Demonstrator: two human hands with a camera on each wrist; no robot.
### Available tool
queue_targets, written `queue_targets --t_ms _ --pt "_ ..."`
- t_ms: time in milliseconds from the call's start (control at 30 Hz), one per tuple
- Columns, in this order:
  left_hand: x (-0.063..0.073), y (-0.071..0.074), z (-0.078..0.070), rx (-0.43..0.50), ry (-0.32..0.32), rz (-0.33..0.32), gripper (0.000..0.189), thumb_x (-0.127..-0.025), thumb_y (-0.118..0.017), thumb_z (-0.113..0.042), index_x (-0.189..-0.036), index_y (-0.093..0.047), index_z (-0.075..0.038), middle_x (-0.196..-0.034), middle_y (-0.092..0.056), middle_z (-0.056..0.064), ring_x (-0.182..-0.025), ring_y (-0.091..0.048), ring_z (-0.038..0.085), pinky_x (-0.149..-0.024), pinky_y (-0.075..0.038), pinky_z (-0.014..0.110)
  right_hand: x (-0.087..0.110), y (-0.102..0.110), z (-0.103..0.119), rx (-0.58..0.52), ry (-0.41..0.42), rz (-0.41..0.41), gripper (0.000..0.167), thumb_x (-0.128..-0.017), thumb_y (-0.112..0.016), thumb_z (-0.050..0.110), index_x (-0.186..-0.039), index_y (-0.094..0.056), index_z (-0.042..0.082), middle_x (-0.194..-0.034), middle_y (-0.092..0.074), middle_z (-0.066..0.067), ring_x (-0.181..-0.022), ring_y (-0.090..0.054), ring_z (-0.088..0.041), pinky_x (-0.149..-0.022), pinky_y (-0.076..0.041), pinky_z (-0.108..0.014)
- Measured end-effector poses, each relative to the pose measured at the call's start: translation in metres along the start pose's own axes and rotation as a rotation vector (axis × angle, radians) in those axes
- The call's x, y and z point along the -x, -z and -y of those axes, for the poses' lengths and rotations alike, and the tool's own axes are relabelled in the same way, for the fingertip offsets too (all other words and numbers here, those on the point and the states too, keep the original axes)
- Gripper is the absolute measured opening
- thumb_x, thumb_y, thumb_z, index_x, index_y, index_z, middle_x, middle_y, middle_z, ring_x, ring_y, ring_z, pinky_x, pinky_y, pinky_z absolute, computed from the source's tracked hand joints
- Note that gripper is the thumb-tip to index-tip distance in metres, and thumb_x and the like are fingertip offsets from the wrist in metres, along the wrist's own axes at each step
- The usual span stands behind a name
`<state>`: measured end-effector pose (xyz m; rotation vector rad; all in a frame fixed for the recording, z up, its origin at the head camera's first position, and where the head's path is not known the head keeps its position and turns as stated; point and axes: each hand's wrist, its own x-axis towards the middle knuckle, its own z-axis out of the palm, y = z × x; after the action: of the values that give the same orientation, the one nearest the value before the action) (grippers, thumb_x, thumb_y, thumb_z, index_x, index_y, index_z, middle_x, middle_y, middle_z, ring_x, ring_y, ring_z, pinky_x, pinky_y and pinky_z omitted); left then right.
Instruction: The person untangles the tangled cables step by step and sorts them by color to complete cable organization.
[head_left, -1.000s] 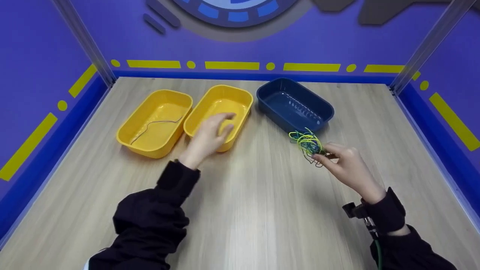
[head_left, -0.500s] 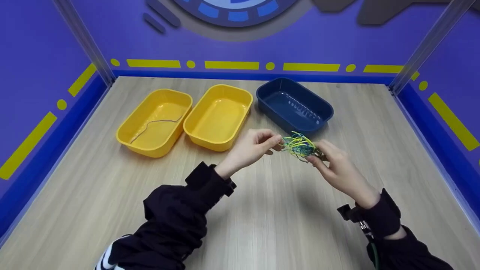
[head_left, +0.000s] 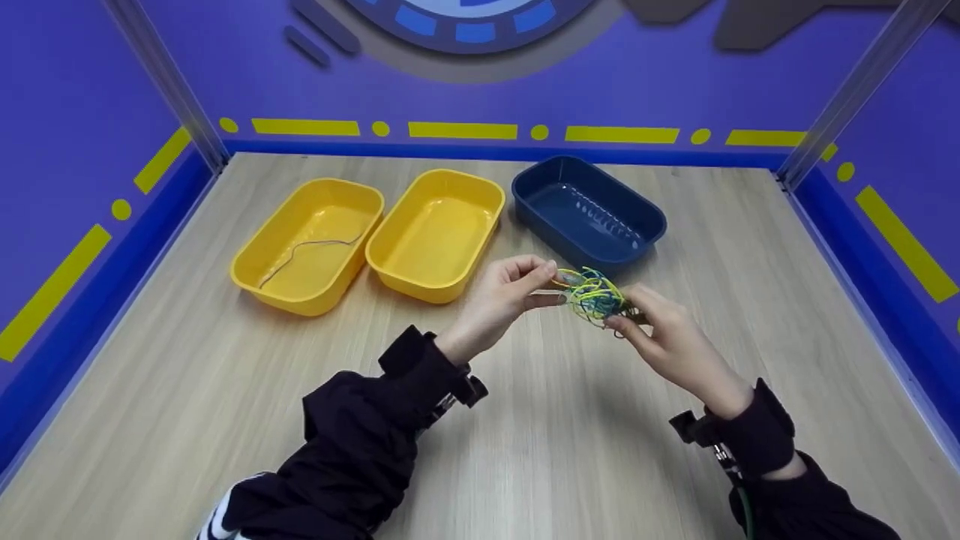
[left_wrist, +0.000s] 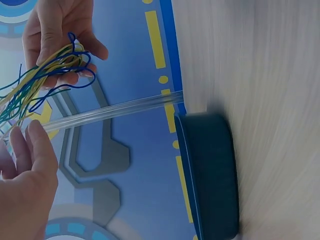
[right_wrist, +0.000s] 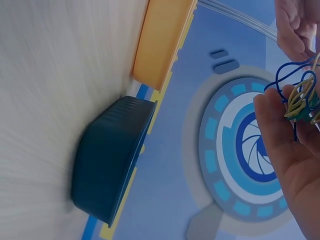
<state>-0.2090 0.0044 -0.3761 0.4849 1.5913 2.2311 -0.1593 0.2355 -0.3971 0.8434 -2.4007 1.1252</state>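
Observation:
A tangled bundle of thin wires (head_left: 596, 295), yellow, green and blue, hangs above the table between both hands. My right hand (head_left: 679, 345) grips the bundle's right side between thumb and fingers. On the other side, my left hand (head_left: 502, 300) pinches at its left end with thumb and fingertips. In the left wrist view the wires (left_wrist: 50, 75) spread in loose loops from the right hand (left_wrist: 57, 35) down to the left fingertips. The right wrist view shows blue loops (right_wrist: 295, 75) poking out past the right hand (right_wrist: 292, 145).
Behind the hands stands a dark blue bin (head_left: 600, 217). To its left is a yellow bin (head_left: 435, 247), and farther left another yellow bin (head_left: 315, 281) with a single thin wire (head_left: 304, 244) lying in it. Purple panels wall the wooden table (head_left: 525, 450).
My left hand has moved right from over the middle yellow bin to the wire bundle and now pinches its left end. The right hand has shifted slightly left with the bundle.

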Motion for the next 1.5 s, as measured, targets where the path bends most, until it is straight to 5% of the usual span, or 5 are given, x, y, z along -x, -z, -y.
queue_targets --t_ms 467,967,1167,1333,1500 --pt "-0.001 0.005 0.005 0.054 -0.002 -0.020 0.021 -0.110 -0.046 -0.004 -0.095 -0.060 -0.002 -0.072 -0.054 -0.003 -0.065 -0.057 0.007 -0.075 -0.060 0.023 0.002 0.002 -0.002 0.040 -0.002 0.007 0.019 -0.087 -0.071 -0.015 -0.103 -0.067 -0.007 -0.092 -0.066 -0.008 -0.085 -0.060 0.003 -0.074 -0.053 -0.007" --pt "0.004 0.023 0.000 -0.502 -0.050 0.070 0.017 -0.103 -0.059 0.000 -0.107 -0.068 0.013 -0.078 -0.062 0.003 -0.048 -0.039 0.003 -0.047 -0.032 0.016 0.005 0.011 -0.008 0.083 0.005 -0.033 0.021 -0.085 -0.071 -0.018 -0.103 -0.068 -0.010 -0.089 -0.066 -0.012 -0.082 -0.058 0.005 -0.076 -0.050 -0.003" --pt "0.006 0.028 0.006 -0.762 -0.194 0.054 0.013 -0.099 -0.064 0.000 -0.097 -0.073 0.008 -0.082 -0.072 0.021 -0.066 -0.059 0.008 -0.057 -0.035 0.017 0.007 0.015 -0.011 0.086 0.005 -0.050 0.028 -0.082 -0.073 -0.019 -0.107 -0.072 -0.008 -0.091 -0.069 -0.012 -0.087 -0.061 0.005 -0.079 -0.050 -0.002" --pt "0.007 0.033 0.010 -0.861 -0.261 0.030 0.012 -0.098 -0.066 -0.001 -0.094 -0.073 0.007 -0.080 -0.072 0.020 -0.072 -0.066 0.033 -0.060 -0.038 0.019 0.008 0.015 -0.015 0.069 0.029 -0.060 0.030 -0.080 -0.073 -0.021 -0.107 -0.073 -0.007 -0.092 -0.070 -0.014 -0.087 -0.062 0.005 -0.078 -0.050 -0.003" --pt "0.007 0.038 0.008 -0.887 -0.267 -0.006 0.012 -0.099 -0.065 -0.001 -0.095 -0.073 0.007 -0.081 -0.072 0.019 -0.075 -0.067 0.034 -0.064 -0.045 0.021 0.010 0.019 -0.016 0.087 0.008 -0.108 0.028 -0.080 -0.073 -0.021 -0.105 -0.072 -0.009 -0.092 -0.071 -0.018 -0.085 -0.060 0.009 -0.075 -0.050 -0.002"
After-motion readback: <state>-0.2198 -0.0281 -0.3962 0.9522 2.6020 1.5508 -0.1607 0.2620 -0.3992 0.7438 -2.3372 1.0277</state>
